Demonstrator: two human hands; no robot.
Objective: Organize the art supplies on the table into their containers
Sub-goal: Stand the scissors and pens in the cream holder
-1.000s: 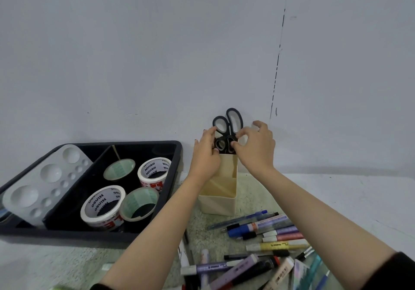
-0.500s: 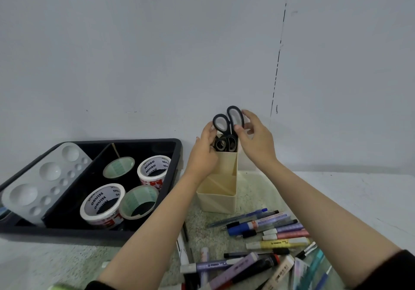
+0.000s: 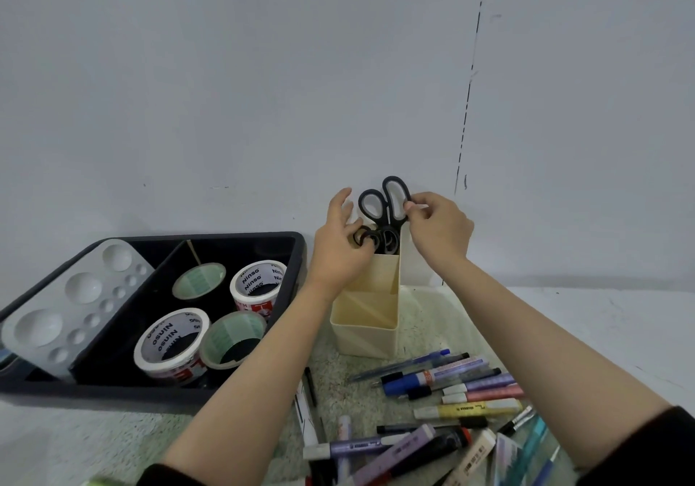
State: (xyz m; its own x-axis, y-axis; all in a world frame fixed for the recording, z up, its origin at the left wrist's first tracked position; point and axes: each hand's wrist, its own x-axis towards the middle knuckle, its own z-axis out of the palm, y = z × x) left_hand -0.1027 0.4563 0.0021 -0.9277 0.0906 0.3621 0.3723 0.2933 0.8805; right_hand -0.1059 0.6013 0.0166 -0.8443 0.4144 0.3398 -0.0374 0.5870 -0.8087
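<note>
At the back of the cream holder (image 3: 364,329), two pairs of scissors stand handles-up in its rear compartment. Her right hand (image 3: 439,230) pinches the tall pair (image 3: 384,199) by one handle loop, fingers closed on it. Her left hand (image 3: 338,248) curls on the smaller black pair (image 3: 376,240), its index finger raised free. Left of the holder sits a black tray (image 3: 240,391) of tape rolls (image 3: 171,340); in front of the holder lie scattered pens (image 3: 447,384).

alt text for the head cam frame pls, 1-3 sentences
Two bare hands stand scissors in a cream desk organizer: the right hand pinches the taller scissors, the left hand grips a smaller black pair. Left, a black tray holds tape rolls and a white palette; pens and markers lie loose in front.
</note>
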